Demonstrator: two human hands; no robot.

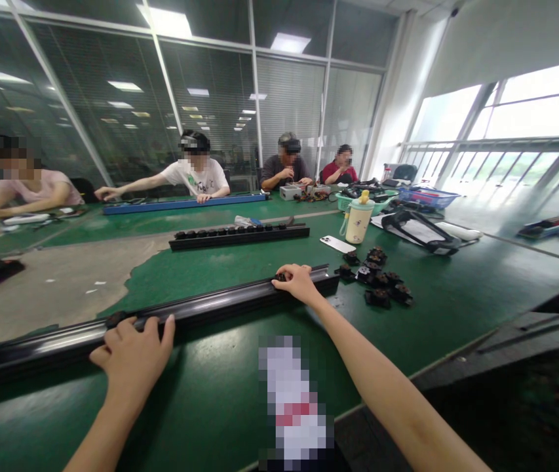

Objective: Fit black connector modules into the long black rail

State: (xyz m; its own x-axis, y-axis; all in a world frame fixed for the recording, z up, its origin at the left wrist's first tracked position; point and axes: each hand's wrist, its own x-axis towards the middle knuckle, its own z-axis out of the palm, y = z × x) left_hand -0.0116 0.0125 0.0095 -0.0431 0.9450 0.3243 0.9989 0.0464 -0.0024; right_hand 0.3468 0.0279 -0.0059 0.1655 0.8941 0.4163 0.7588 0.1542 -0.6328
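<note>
Fingers of the right hand (299, 283) pinch a small dark part (280, 276) at the black rail (225, 299) — the left hand (134, 351) has its own spread across it, seemingly for steadiness.

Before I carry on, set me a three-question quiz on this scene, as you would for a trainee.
1. Which hand pinches a small dark part toward the right end of the near black rail: (a) left, (b) right, (c) neither?
2. True or false: the loose black parts sit in the green basket.
3. What colour is the long bar in front of the co-worker in the white shirt?

Key: 1 b, the right hand. 2 false, the loose black parts lie on the table. 3 blue.
</note>
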